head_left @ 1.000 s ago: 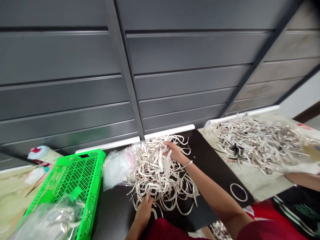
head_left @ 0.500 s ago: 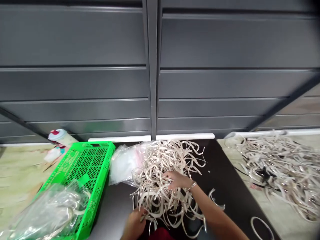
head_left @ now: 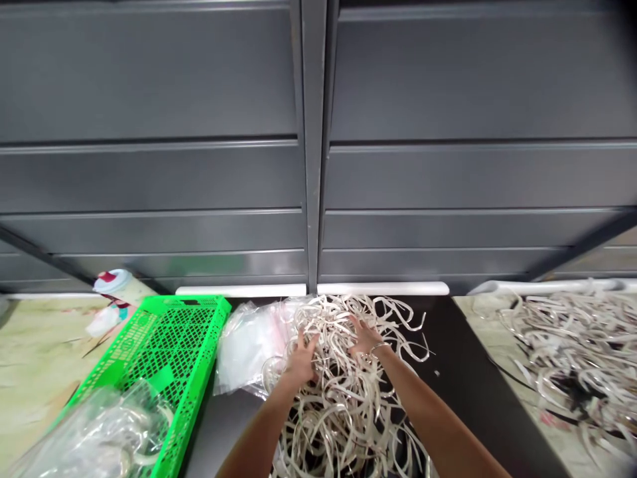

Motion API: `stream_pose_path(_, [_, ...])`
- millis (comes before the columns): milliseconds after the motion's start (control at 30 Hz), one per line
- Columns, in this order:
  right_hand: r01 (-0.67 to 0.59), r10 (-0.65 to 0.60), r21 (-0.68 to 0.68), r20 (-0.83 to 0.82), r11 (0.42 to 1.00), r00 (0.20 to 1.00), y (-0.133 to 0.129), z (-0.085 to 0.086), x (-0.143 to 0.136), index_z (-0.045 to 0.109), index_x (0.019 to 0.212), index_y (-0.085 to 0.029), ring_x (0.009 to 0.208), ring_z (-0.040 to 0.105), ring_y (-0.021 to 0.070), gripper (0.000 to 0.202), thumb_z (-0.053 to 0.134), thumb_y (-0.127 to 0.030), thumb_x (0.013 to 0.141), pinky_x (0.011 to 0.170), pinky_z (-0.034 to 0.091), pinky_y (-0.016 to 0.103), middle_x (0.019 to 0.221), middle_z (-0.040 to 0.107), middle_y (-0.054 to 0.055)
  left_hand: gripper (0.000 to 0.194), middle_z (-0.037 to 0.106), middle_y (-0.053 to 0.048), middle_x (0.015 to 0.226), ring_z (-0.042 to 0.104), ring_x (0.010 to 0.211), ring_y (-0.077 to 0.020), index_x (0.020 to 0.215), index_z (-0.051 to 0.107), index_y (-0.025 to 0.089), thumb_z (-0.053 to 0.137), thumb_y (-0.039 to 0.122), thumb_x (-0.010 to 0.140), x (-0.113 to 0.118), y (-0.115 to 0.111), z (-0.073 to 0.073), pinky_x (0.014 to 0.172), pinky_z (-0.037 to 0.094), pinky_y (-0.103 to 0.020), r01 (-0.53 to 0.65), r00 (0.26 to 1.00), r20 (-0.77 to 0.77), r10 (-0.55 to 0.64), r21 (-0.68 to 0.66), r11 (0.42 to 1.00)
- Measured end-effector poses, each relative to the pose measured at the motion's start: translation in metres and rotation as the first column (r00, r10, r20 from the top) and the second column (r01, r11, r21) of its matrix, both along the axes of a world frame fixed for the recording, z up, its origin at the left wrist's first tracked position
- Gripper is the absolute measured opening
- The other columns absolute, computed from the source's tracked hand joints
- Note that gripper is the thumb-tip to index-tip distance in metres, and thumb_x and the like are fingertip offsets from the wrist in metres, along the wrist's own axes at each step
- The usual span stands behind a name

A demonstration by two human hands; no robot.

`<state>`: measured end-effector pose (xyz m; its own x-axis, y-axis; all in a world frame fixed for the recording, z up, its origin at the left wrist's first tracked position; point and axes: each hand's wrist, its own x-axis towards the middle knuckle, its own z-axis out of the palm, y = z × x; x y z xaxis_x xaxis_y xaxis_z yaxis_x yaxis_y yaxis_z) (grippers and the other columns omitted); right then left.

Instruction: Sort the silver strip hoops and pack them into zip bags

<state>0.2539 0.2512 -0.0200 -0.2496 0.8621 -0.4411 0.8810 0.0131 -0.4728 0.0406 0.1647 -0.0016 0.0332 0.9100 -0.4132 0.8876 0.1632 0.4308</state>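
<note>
A tangled heap of pale, curled strips (head_left: 343,411) covers the middle of the dark table (head_left: 468,392). On the heap's left side, my left hand (head_left: 302,362) rests with its fingers spread. My right hand (head_left: 365,337), with a bracelet at its wrist, reaches into the upper part of the heap, its fingers apart among the strips. Neither hand is closed round a strip. Clear plastic bags (head_left: 251,342) lie flat against the heap's left edge.
At the left stands a green mesh crate (head_left: 194,392) holding a clear bag of strips (head_left: 109,431). A cup (head_left: 119,285) is behind it. Another strip pile (head_left: 592,352) lies at the right. A grey panelled wall (head_left: 223,172) rises behind the table.
My left hand has moved up and forward from the near edge onto the heap and opened. My right hand has shifted slightly up and right. More strips now lie nearer me. The view has tilted.
</note>
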Motion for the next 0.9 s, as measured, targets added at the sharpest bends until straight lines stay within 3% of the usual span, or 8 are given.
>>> stream_pose_path(133, [0.135,-0.136,-0.013,-0.054,0.991,0.989,-0.003,0.002,-0.003,0.034,0.139,-0.024,0.11,0.053,0.0374,0.09,0.065,-0.011,0.055,0.085,0.042,0.052,0.13,0.049,0.018,0.083,0.02,-0.016,0.151,0.062,0.101,-0.031,0.126,0.048,0.026,0.07,-0.002,0.051,-0.003,0.01,-0.006,0.084,0.048,-0.037,0.014,1.0,0.001,-0.014,0.041,0.999])
stream_pose_path(233, [0.198,-0.202,-0.041,-0.194,0.979,0.96,-0.014,0.012,-0.004,0.045,0.132,-0.021,0.095,0.061,0.0314,0.077,0.06,-0.009,0.057,0.077,0.047,0.043,0.114,0.06,0.014,0.051,0.045,-0.014,0.131,0.064,0.094,-0.0242,0.109,0.058,0.019,0.057,-0.003,0.063,-0.007,0.006,0.004,0.084,0.048,-0.036,0.004,0.999,0.035,-0.008,0.123,0.992])
stream_pose_path(367, [0.272,-0.299,-0.125,-0.423,0.954,0.856,-0.022,0.04,0.004,0.051,0.124,-0.015,0.068,0.063,0.0236,0.066,0.061,-0.014,0.059,0.061,0.049,0.035,0.079,0.066,0.006,0.037,0.053,-0.008,0.106,0.059,0.096,-0.0208,0.097,0.059,0.017,0.055,-0.001,0.065,-0.011,0.001,0.037,0.086,0.046,-0.032,-0.016,0.99,0.136,-0.022,0.272,0.962])
stream_pose_path(467, [0.305,-0.334,-0.153,-0.602,0.94,0.726,-0.025,0.071,0.015,0.051,0.123,-0.015,0.065,0.062,0.0198,0.062,0.062,-0.021,0.063,0.06,0.049,0.032,0.077,0.066,0.003,0.039,0.051,-0.005,0.105,0.055,0.1,-0.0191,0.098,0.057,0.018,0.055,0.0,0.064,-0.018,-0.001,0.067,0.089,0.046,-0.031,-0.039,0.974,0.22,-0.048,0.374,0.927])
stream_pose_path(567, [0.318,-0.327,-0.152,-0.716,0.936,0.617,-0.032,0.104,0.026,0.052,0.121,-0.015,0.069,0.062,0.0191,0.059,0.063,-0.025,0.064,0.064,0.05,0.032,0.082,0.067,0.004,0.045,0.051,-0.004,0.108,0.054,0.102,-0.0195,0.104,0.056,0.02,0.053,0.0,0.063,-0.024,-0.008,0.083,0.092,0.045,-0.033,-0.073,0.958,0.281,-0.057,0.433,0.899])
stream_pose_path(633, [0.311,-0.315,-0.163,-0.779,0.937,0.542,-0.041,0.12,0.032,0.057,0.114,-0.016,0.072,0.062,0.0191,0.052,0.063,-0.024,0.063,0.067,0.049,0.031,0.084,0.067,0.004,0.047,0.052,-0.005,0.108,0.054,0.104,-0.0206,0.107,0.057,0.02,0.054,0.002,0.064,-0.024,-0.02,0.08,0.094,0.043,-0.035,-0.097,0.95,0.309,-0.05,0.442,0.892])
stream_pose_path(733, [0.294,-0.324,-0.203,-0.829,0.934,0.457,-0.06,0.128,0.034,0.062,0.102,-0.017,0.073,0.061,0.0183,0.042,0.064,-0.022,0.06,0.065,0.049,0.028,0.083,0.067,0.003,0.045,0.055,-0.007,0.11,0.053,0.109,-0.0229,0.111,0.057,0.019,0.057,0.007,0.068,-0.015,-0.049,0.062,0.097,0.042,-0.037,-0.133,0.943,0.333,-0.014,0.415,0.9])
stream_pose_path(900, [0.247,-0.371,-0.281,-0.776,0.927,0.511,-0.099,0.112,0.023,0.064,0.094,-0.016,0.051,0.052,0.0116,0.038,0.069,-0.027,0.058,0.045,0.043,0.023,0.064,0.059,-0.002,0.063,0.045,-0.012,0.135,0.041,0.128,-0.0293,0.124,0.052,0.019,0.064,0.009,0.063,0.009,-0.103,0.034,0.104,0.036,-0.042,-0.112,0.942,0.336,-0.004,0.326,0.939])
